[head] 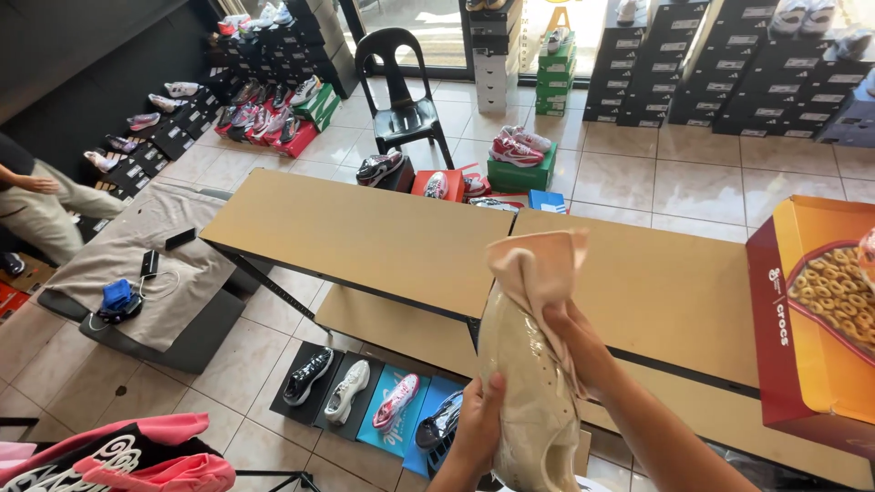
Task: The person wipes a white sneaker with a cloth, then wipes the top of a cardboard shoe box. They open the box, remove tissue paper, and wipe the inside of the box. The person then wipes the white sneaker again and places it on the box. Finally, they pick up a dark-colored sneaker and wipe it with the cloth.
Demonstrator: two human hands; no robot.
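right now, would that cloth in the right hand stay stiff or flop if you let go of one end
Likely floppy: the cloth bunches and folds over the shoe where the right hand grips it. Probably light, since a loose corner stands up unsupported. It seems to slide easily on the shoe's glossy surface, which the left hand steadies.

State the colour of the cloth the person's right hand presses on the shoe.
Pale peach-pink cloth, plain, seen in the head view.
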